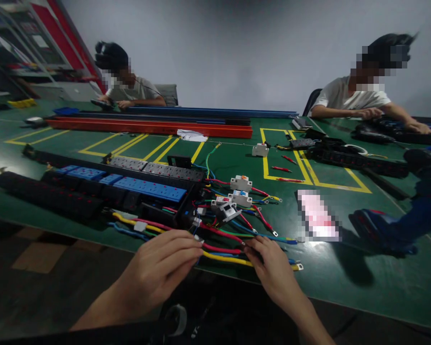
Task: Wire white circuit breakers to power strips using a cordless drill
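Observation:
My left hand [165, 263] pinches a red wire [221, 250] near a small white tag at the table's front edge. At the wire's other end, my right hand [271, 263] closes its fingers and hides the tip. A yellow wire [226, 259] with a ring terminal [300, 267] runs under both hands. Just beyond, another red wire [224, 234] reaches toward my right fingertips. Circuit breakers [240, 197] lie behind the wires, one of them a tilted grey-white piece [229, 211]. Left of them are black power strips with blue sockets [149, 188] and grey sockets [172, 171].
A cordless power tool [391, 220] stands at the right beside a blurred-out rectangle [318, 215]. Orange rails [151, 128] lie across the green table [384, 282]. Two people sit opposite, one hand [418, 127] among black strips. Short red pieces [282, 169] lie mid-table.

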The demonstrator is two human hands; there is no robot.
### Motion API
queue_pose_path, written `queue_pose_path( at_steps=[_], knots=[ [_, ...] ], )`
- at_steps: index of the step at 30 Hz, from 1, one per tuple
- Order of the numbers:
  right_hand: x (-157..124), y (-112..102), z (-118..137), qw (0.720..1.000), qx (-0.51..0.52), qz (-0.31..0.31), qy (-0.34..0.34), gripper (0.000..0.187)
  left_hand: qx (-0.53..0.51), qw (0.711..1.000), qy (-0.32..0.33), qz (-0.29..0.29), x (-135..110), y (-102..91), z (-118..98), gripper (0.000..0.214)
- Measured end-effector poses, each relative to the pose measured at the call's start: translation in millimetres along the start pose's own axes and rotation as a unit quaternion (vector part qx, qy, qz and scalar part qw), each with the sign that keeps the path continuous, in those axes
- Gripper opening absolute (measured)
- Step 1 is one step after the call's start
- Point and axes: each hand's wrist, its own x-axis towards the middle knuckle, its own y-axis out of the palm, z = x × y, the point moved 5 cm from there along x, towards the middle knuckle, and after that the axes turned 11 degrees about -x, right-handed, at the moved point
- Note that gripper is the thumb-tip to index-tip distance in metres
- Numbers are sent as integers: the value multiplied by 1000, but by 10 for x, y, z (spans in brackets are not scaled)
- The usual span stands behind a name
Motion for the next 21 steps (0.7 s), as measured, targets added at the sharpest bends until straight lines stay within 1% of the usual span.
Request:
queue_pose_path(
  at_steps=[1,2,3,4,6,7,9,11,13,17,21],
  knots=[
    [7,5,-4,1000,-14,-5,6,23,14,999,-34,-17,-170,-106,69,35],
    [12,7,-4,1000,-27,-9,8,23,29,997,-75,-21,-347,-171,148,38],
    [16,7,-1,999,-37,-12,8,23,39,993,-113,-10,-523,-190,222,44],
    [19,7,5,999,-44,-13,6,24,47,987,-157,5,-693,-175,298,55],
    [20,7,15,999,-49,-17,-3,25,58,971,-230,28,-984,-75,417,75],
    [20,8,18,998,-50,-21,-6,25,63,964,-256,26,-1093,-14,456,79],
    [18,16,18,998,-58,-29,-12,27,65,957,-283,4,-1233,93,503,75],
    [16,29,17,997,-67,-36,-20,28,49,955,-292,-20,-1302,155,527,63],
    [14,41,14,996,-74,-41,-27,29,20,955,-292,-44,-1330,141,533,52],
    [15,68,1,996,-78,-35,-25,28,-22,957,-277,-82,-1278,-79,472,39],
    [24,90,-10,997,-78,-23,-12,27,-16,955,-281,-90,-1064,-323,436,35]
  ],
)
